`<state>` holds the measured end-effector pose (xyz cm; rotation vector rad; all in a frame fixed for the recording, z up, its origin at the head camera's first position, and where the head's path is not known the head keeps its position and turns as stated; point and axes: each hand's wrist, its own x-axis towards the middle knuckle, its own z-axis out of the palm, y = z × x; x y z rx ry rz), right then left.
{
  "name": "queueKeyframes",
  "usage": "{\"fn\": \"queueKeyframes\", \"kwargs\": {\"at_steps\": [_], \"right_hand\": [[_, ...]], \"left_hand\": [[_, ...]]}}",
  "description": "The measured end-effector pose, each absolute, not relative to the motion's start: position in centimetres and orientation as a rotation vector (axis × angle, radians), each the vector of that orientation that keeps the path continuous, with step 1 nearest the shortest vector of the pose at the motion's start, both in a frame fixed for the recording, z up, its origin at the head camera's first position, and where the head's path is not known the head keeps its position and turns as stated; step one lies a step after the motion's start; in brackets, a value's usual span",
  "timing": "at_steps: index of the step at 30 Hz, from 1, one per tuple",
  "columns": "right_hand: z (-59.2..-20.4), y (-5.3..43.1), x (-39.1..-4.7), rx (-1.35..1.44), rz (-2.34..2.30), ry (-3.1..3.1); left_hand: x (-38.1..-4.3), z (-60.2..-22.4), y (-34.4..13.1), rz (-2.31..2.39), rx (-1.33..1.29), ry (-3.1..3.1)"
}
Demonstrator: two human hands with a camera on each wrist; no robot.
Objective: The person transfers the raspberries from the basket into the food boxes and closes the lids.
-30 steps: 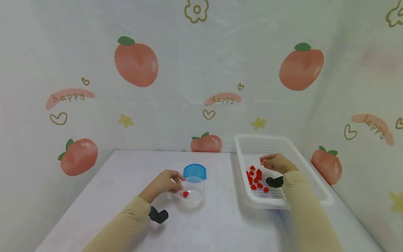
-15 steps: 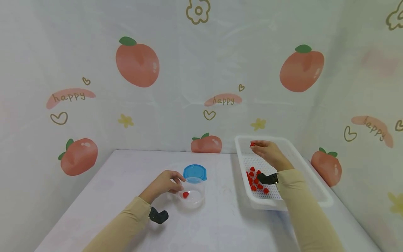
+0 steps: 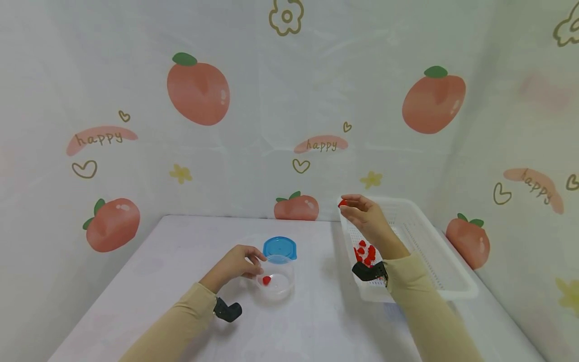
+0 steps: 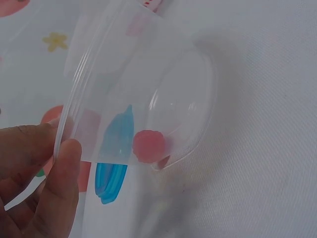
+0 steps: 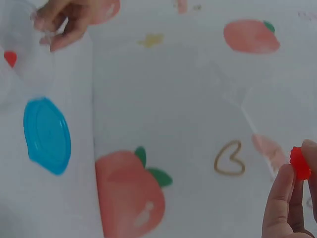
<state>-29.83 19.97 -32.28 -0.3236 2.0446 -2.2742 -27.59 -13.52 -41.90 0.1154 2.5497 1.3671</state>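
Note:
My left hand point(image 3: 239, 261) pinches the rim of a clear plastic tub point(image 4: 119, 84) between thumb and fingers. One red raspberry point(image 4: 149, 146) lies inside at the tub's bottom. Above the left rim of a white basket, my right hand point(image 3: 368, 216) holds another bumpy red raspberry point(image 5: 300, 163) in its fingertips. Several more raspberries point(image 3: 370, 255) are gathered in the basket's left part, some of them behind my right wrist.
The white perforated basket point(image 3: 445, 251) stands on the right of the white table point(image 3: 181, 241). A blue lid point(image 3: 280, 246) lies just behind the tub. A printed cloth wall point(image 3: 253, 166) rises behind the table.
My right hand has lifted the raspberry from inside the basket and moved left with it to above the basket's left rim. My left hand and the tub have stayed in place.

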Motion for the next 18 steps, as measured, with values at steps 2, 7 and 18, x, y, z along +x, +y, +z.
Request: {"fn": "queueKeyframes", "kwargs": {"at_steps": [2, 7, 18], "right_hand": [[-32.3, 19.2, -29.3, -0.344, -2.274, 2.038], [-32.5, 17.4, -27.9, -0.383, -2.254, 2.022], [-34.7, 14.5, -25.3, -0.453, -2.173, 2.045]], "left_hand": [[-27.6, -41.9, -13.5, 1.369, 0.12, 2.55], [-27.6, -42.1, -13.6, 1.367, 0.133, 2.551], [-27.5, -41.9, -13.6, 1.376, 0.14, 2.554]]}}
